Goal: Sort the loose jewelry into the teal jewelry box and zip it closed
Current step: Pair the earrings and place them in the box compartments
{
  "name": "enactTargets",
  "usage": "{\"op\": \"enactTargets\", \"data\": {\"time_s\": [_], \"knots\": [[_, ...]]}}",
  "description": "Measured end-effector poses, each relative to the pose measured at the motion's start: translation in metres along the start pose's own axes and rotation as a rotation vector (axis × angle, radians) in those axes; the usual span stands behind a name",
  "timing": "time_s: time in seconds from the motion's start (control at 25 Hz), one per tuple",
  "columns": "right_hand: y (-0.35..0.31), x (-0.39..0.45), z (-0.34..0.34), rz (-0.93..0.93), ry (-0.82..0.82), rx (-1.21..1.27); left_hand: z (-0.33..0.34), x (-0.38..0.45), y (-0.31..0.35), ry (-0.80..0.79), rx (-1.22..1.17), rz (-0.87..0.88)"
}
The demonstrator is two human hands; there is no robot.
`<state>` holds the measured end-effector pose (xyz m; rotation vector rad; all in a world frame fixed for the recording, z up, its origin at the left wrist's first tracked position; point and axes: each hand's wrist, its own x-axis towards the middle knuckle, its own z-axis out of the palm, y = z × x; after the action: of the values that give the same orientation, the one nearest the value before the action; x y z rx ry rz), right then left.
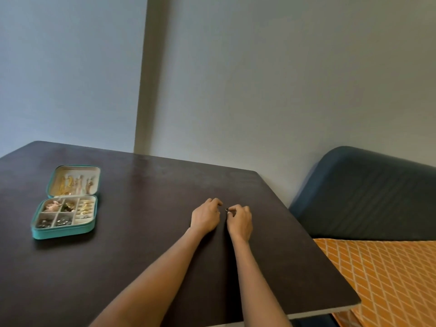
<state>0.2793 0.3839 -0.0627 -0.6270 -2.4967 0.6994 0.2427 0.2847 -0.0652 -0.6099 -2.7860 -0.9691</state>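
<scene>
Pinched in my right hand [239,221] was a small dark ring [227,210]; my left hand [205,218], just beside it, lay curled on the dark table [146,232], holding nothing I could see. Far left, the teal jewelry box [64,214] lay open, unzipped, compartments filled. No writing was legible.

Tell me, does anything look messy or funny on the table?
Nothing looks spilled or broken. The teal jewelry box lies open and tidy on the dark table, far left of both hands. The right hand pinches one small dark piece; the left hand rests beside it.
</scene>
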Motion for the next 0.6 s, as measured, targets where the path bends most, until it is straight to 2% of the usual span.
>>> {"op": "enactTargets", "data": {"time_s": [0.16,0.28,0.44,0.6], "knots": [[-0.001,0.002,0.004,-0.016,0.005,-0.138,0.003,0.001,0.0,0.063,0.036,0.023],[0.0,0.001,0.004,-0.11,-0.063,-0.129,0.001,0.002,-0.002,0.078,-0.011,0.026],[0.003,0.001,0.001,-0.081,-0.207,0.204,-0.004,0.0,-0.003,0.081,-0.195,-0.018],[0.005,-0.003,-0.004,-0.026,-0.189,0.6,-0.009,-0.002,-0.005,0.15,-0.459,-0.099]]}}
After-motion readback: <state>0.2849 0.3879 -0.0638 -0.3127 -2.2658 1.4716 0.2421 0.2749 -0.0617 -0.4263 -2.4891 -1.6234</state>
